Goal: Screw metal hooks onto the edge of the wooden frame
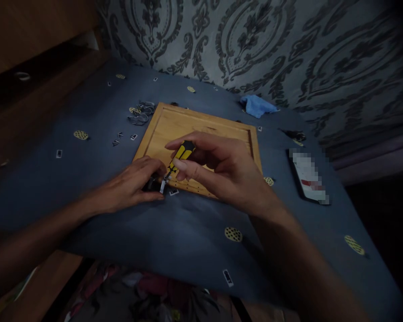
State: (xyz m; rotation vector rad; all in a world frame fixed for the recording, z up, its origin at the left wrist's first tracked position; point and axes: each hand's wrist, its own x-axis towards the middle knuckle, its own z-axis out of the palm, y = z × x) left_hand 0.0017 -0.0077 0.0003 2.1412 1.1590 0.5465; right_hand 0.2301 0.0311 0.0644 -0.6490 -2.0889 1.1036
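Your right hand is pinching a tilted screwdriver; your left hand is holding a metal piece at the near edge of the board. If it's wobbling, the tip could be slipping.

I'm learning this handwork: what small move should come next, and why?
Probably a slight turn of the screwdriver: the right hand grips its handle, its shaft points at the metal piece by the wooden panel, and the left hand holds that piece.

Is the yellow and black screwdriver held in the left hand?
No, the right hand holds the screwdriver by its handle, while the left hand is by the near edge of the wooden board.
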